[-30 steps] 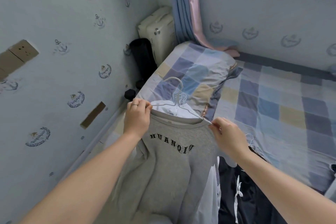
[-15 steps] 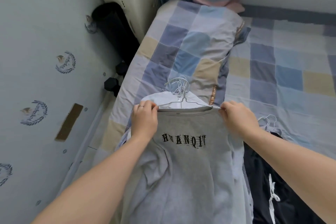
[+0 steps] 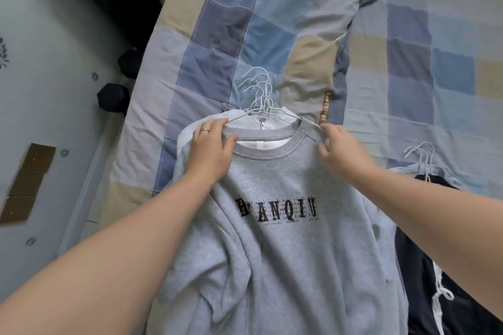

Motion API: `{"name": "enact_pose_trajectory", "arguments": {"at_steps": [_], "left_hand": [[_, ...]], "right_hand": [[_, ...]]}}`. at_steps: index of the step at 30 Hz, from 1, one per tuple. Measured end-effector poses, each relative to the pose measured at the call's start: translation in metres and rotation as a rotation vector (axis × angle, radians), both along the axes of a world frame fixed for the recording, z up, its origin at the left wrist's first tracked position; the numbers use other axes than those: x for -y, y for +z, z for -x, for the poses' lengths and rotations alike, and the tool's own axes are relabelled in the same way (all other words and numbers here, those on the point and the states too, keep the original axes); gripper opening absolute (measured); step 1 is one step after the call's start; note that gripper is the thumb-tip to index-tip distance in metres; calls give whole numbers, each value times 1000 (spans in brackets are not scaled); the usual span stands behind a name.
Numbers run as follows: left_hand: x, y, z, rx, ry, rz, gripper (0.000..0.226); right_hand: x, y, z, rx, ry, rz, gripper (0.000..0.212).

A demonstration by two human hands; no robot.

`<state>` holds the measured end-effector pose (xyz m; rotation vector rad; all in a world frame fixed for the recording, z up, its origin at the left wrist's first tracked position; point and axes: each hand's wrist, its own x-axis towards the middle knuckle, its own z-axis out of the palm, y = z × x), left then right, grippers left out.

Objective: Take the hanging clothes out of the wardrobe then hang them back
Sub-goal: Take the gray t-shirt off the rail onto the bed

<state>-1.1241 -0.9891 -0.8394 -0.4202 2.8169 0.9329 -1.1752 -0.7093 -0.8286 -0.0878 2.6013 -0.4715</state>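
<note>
clothes are out of the wardrobe and on the bed (image 3: 449, 68); rehanging looks still to come. grey sweatshirt (image 3: 285, 239), lettered, wrinkled, tops the near pile, white wire hangers (image 3: 258, 95) bunched at its far end. left hand (image 3: 211, 149) and right hand (image 3: 341, 148) pinch its shoulders

A bed (image 3: 408, 43) under a checked quilt of blue, grey and beige fills the space beyond and to the right of the grip. Left of it runs a pale patterned wall (image 3: 54, 43) with brown tape patches (image 3: 27, 182); dark dumbbells (image 3: 113, 98) sit in the gap.
</note>
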Motion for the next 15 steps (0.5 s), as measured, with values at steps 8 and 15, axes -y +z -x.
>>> {"name": "enact_pose_trajectory", "arguments": {"at_steps": [8, 15], "left_hand": [[-12, 39, -50, 130, -114, -37, 62], [-46, 125, -109, 201, -238, 8, 64]], "right_hand": [[10, 39, -58, 20, 137, -27, 67], [7, 127, -140, 71, 204, -179, 69]]}}
